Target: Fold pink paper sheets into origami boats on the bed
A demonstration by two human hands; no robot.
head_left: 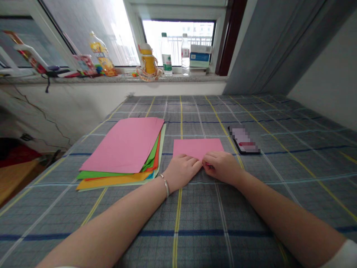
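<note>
A small pink sheet of paper (196, 146), which looks folded, lies on the checked cloth in front of me. My left hand (182, 169), with a silver bracelet at its wrist, lies across the paper's near left part, fingers stretched out flat. Beside it, my right hand (221, 165) is closed, its fingers curled in a pinch at the paper's near edge. A bit of pink shows between those fingers. The hands meet near the middle of that edge and hide most of it. To the left is a stack of coloured paper (125, 145), pink on top with green, orange and yellow below.
A phone (244, 140) lies to the right on the checked cloth (200, 216). On the window sill (122, 79) stand a yellow drink bottle (102, 56), a yellow cup (149, 61), two clear bottles (166, 56) and stacked boxes (200, 57). A wall rises at the right.
</note>
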